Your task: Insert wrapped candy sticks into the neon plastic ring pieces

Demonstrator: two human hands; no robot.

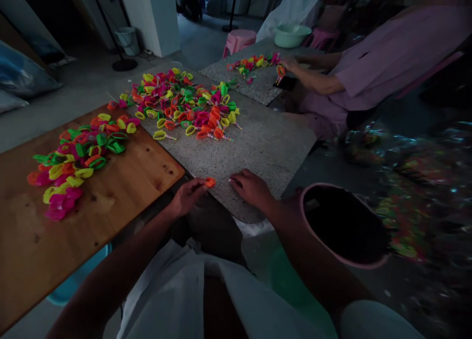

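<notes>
Well, orange piece [210, 182] (small) in left hand [187, 196].

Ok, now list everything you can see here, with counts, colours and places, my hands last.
Plastic pieces: too many to count, mixed neon, on the wooden board and grey tabletops
Orange piece: one, orange, left fingertips
Wooden board: one, brown, left
Grey tabletops: two, speckled grey, centre and beyond
Co-worker: one, pink clothes, upper right
Green basin: one, pale green, far tabletop
Pink stool: at least one, pink, back
Bin: one, pink rim, right
Clear bags: several, colourful contents, far right
Bucket: one, whitish, upper left
Blue basin: one, blue, below the board
Left hand: one, bare, centre
Right hand: one, bare, near tabletop; grip unclear
</notes>
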